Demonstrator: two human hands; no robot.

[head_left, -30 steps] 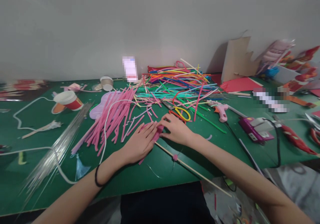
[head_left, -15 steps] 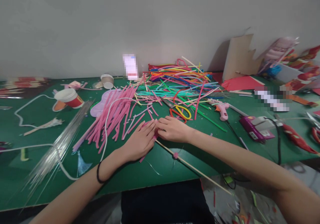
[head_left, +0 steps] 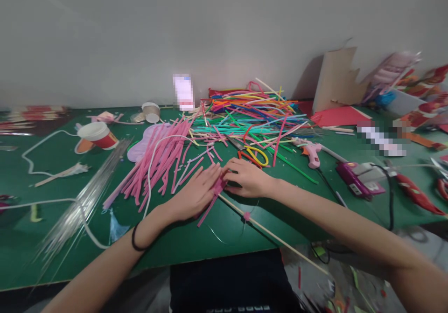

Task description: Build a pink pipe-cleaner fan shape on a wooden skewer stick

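On the green worktop point(head_left: 164, 253), a little back from the middle of the front edge, a small pink piece point(head_left: 220, 181) between both hands, largely covered. Over its left side, the left hand point(head_left: 193, 195), palm down, fingers straight and close together; clamped or merely resting, cannot tell. At its right side, the right hand point(head_left: 250, 178), fingers bent and slightly apart, tips against the pink; a firm pinch or not, also impossible to tell. From under the left hand, a narrow pink strip point(head_left: 207, 212) towards the front edge. From the pink piece, a thin pale stick point(head_left: 280, 239) slanting out across the front edge, with a pink tuft point(head_left: 247, 216) partway along (fine clear filament just beside it). Just behind the right hand, scissors point(head_left: 258, 156) with yellow and red-orange handles. Left of the hands, a heap of pink stems point(head_left: 156, 163); towards the back edge, a many-coloured heap point(head_left: 247, 105). Towards the right end, a pink glue gun point(head_left: 312, 155); towards the left end, a paper cup point(head_left: 106, 138), tilted.
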